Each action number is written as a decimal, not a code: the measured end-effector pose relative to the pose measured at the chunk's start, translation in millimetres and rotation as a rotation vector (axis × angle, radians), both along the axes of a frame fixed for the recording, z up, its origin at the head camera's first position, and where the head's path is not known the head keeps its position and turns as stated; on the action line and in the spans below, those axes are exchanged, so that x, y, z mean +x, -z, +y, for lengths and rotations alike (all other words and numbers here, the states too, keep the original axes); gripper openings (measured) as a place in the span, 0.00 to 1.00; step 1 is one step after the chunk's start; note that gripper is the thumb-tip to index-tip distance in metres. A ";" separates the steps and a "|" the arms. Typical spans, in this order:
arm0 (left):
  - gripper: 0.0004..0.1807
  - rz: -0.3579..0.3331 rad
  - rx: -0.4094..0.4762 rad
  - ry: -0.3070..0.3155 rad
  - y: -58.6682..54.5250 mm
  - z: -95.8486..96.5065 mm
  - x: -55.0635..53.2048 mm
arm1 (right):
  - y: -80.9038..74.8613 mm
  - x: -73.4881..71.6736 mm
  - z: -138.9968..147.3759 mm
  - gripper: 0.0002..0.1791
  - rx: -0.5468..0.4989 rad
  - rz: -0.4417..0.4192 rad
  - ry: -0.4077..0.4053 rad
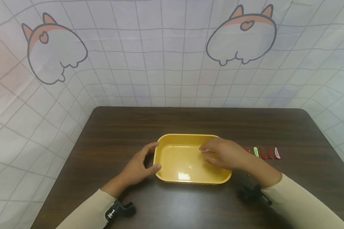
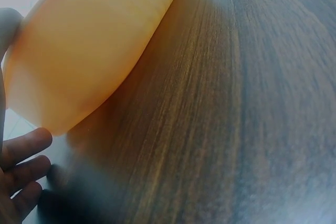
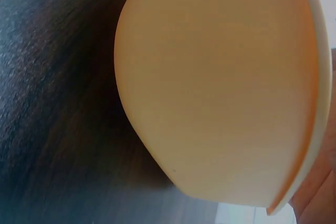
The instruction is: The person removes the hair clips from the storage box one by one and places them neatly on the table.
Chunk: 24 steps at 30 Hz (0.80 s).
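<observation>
A yellow tray (image 1: 172,181) sits on the dark wooden table. My left hand (image 1: 137,165) is at its left end, thumb tip over the rim and index fingertip on the rim further back. In the left wrist view, its other fingers (image 2: 31,169) are loosely bent beside the tray's outer wall (image 2: 89,51). My right hand (image 1: 226,154) reaches over the right end into the tray, fingers bent downward. Pink and green hair clips (image 1: 207,151) show between its fingers and thumb; I cannot tell whether they are pinched. The tray's wall (image 3: 210,87) hides these fingertips in the right wrist view.
Right of the tray, several hair clips lie in a row on the table, among them a green clip (image 1: 256,152), a red clip (image 1: 270,153) and a pink clip (image 1: 277,153). My right forearm hides part of the table there. A grid-patterned cloth (image 1: 172,79) hangs behind.
</observation>
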<state>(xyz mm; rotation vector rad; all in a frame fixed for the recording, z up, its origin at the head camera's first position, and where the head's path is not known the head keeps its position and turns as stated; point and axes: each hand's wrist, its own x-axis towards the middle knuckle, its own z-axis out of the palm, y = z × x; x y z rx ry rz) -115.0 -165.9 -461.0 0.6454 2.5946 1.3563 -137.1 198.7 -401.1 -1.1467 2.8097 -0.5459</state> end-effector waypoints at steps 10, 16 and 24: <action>0.42 0.000 -0.013 -0.010 0.4 0.2 -0.7 | 0.3 -2.7 -9.3 0.17 0.042 -0.033 -0.022; 0.42 -0.003 -0.014 -0.014 0.1 0.8 -0.5 | 2.8 -7.2 -14.5 0.17 0.060 -0.058 -0.059; 0.42 -0.005 -0.007 -0.009 0.4 1.7 -0.7 | 3.6 -8.5 -17.5 0.17 0.080 -0.081 -0.041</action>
